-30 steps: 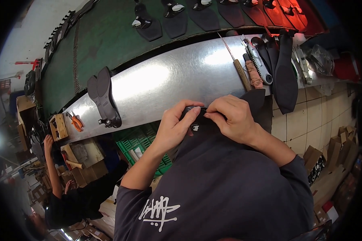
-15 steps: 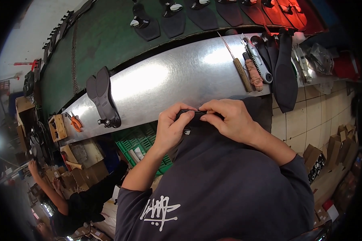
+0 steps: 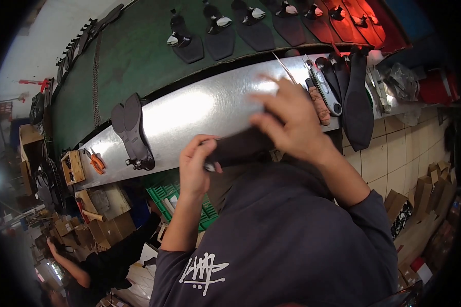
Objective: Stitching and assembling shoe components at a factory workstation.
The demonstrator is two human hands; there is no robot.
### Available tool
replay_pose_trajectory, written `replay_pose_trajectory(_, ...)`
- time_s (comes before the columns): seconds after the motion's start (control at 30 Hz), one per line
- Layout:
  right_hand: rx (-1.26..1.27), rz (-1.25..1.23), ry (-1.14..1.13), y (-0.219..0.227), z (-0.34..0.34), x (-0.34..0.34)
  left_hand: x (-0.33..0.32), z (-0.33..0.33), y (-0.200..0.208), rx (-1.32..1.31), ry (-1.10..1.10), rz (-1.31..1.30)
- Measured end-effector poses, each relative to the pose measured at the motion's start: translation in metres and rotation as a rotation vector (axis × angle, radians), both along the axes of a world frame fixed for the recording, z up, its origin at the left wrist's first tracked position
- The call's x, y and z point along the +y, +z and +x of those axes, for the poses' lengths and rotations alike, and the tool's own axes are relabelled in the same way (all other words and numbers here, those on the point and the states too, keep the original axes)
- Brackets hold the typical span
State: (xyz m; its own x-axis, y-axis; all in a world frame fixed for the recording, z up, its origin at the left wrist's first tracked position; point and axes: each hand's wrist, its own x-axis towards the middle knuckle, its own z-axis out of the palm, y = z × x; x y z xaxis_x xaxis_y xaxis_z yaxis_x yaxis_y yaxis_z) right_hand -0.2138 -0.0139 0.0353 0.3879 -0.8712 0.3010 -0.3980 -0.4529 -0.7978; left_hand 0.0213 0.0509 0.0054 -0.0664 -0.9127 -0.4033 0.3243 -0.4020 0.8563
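A dark sandal (image 3: pixel 243 147), blurred by motion, is tilted over the near edge of the metal bench. My left hand (image 3: pixel 193 165) pinches its left end between thumb and fingers, and a small shiny piece shows there. Over the sandal's other end hovers my right hand (image 3: pixel 298 125), fingers spread and smeared by motion. Whether that hand touches the sandal I cannot tell. Close to the right hand lie a thin pointed awl (image 3: pixel 283 66), a grey utility knife (image 3: pixel 326 87) and a tool with a wrapped tan handle (image 3: pixel 320 105).
Dark soles (image 3: pixel 357 110) overhang the bench's right end. A sandal pair (image 3: pixel 130 130), orange pliers (image 3: pixel 96 163) and a wooden box (image 3: pixel 74 165) occupy its left. Several sandals (image 3: pixel 220 43) line the green belt (image 3: pixel 133 51). Below is a green crate (image 3: pixel 161 202); a co-worker's arm (image 3: pixel 69 263) shows lower left.
Both hands were together at the dark piece by my body. Now they have parted: the left moved left with the sandal, and the right lifted away up and right with fingers spread.
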Motion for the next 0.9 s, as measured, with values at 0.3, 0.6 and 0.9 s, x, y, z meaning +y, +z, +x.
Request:
replay_pose_trajectory(0.3, 0.592, -0.254, -0.487, -0.081, -0.033, -0.025, 0.002, 0.009, -0.037, 0.473, 0.33, 0.334)
replay_pose_trajectory(0.6, -0.146, 0.25, -0.056, -0.043, 0.003, 0.03, -0.009, -0.006, -0.038, 0.876, 0.417, 0.521)
replay_pose_trajectory(0.9, -0.427, 0.651, 0.147, -0.065, 0.022, 0.061, -0.012, -0.036, -0.036, 0.927, 0.245, 0.553)
